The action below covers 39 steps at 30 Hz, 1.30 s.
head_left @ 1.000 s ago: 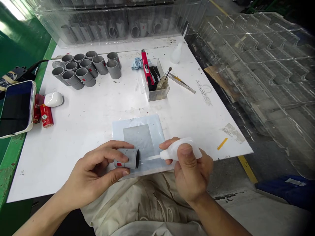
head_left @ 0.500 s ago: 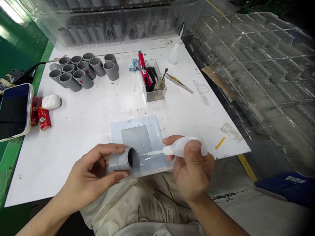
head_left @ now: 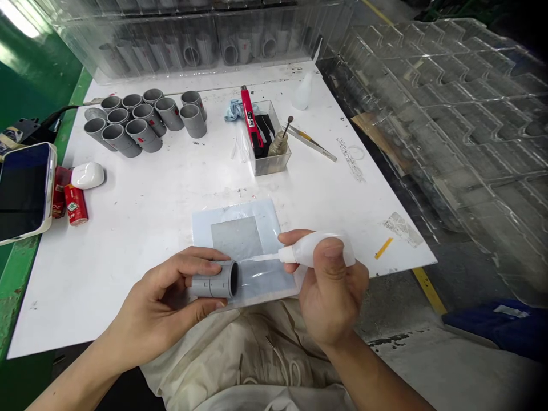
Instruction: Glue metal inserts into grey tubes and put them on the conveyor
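My left hand (head_left: 166, 302) is closed around a short grey plastic tube (head_left: 210, 279), thumb below and fingers above. The tube lies on its side in the grip, its open end facing right. In my right hand (head_left: 331, 291) is a white squeeze bottle (head_left: 306, 250), held sideways with the thumb on top. Its thin nozzle points left, and the tip is close to the tube's upper rim; whether they touch I cannot tell. Beneath both lies a pale blue sheet (head_left: 268, 214) in clear plastic with a grey square (head_left: 236, 237) on it.
Several grey tubes (head_left: 143, 136) stand at the back left. A small clear box (head_left: 273, 165) holds a red cutter (head_left: 252, 117) and a little bottle. Tweezers (head_left: 314, 145) and another squeeze bottle (head_left: 303, 94) are to its right. A phone (head_left: 25, 191) lies at the left edge.
The bottle has moved slightly left and up, bringing its nozzle tip closer to the tube's rim. The tube has turned a little, its opening now facing more to the right.
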Available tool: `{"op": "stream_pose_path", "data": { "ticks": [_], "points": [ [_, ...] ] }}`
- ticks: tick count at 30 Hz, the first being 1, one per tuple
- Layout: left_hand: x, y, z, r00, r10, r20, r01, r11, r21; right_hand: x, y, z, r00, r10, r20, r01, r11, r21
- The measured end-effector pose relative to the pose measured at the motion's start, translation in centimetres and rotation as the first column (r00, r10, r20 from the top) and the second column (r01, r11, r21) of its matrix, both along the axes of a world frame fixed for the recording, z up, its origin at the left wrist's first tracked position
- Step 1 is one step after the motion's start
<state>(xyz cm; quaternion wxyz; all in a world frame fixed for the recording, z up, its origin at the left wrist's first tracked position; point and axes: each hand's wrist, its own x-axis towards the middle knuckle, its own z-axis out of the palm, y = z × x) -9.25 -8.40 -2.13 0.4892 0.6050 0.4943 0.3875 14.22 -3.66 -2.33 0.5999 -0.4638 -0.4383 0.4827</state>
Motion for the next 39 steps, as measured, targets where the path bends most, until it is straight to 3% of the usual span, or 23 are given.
{"op": "stream_pose_path", "data": {
  "ticks": [32, 39],
  "points": [
    [0.02, -0.04, -0.13, 0.999, 0.014, -0.03, -0.014, 1.0, 0.021, 0.32, -0.43, -0.28, 0.998, 0.031, 0.06, -0.029, 0.999, -0.021],
    [0.06, -0.07, -0.1, 1.0, 0.011, -0.018, -0.01, 1.0, 0.011, 0.41, -0.66, -0.39, 0.997, 0.071, 0.012, -0.071, 0.997, -0.041]
  ]
}}
